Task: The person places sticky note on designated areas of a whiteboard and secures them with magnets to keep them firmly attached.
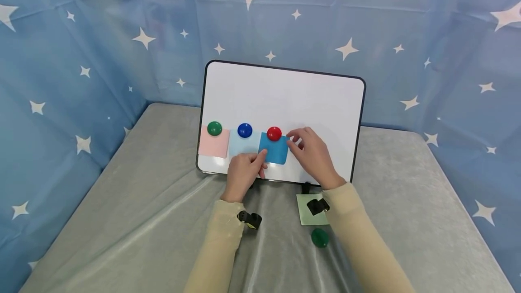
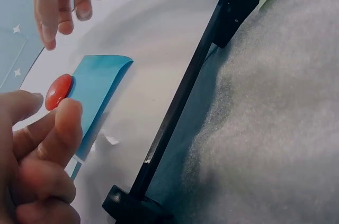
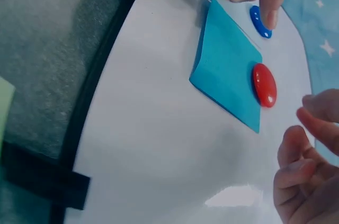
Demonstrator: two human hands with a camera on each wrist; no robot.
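Observation:
A blue sticky note [image 1: 277, 152] lies on the whiteboard [image 1: 301, 98] under a red round magnet [image 1: 274, 134]. My left hand [image 1: 245, 171] is by the note's lower left, its fingers loosely bent and holding nothing. Beyond the note's right edge, my right hand [image 1: 314, 153] hovers with thumb and fingers apart and no object between them. In the right wrist view, the right hand [image 3: 312, 173] is clear of the red magnet [image 3: 264, 85], and the note's lower edge lifts slightly off the board.
Left of it are a pink note [image 1: 213, 144] under a green magnet [image 1: 214, 128] and a light blue note [image 1: 243, 144] under a blue magnet [image 1: 245, 130]. On the grey cloth [image 1: 142, 202] lie a pale green note [image 1: 306, 216] and another green magnet [image 1: 319, 238].

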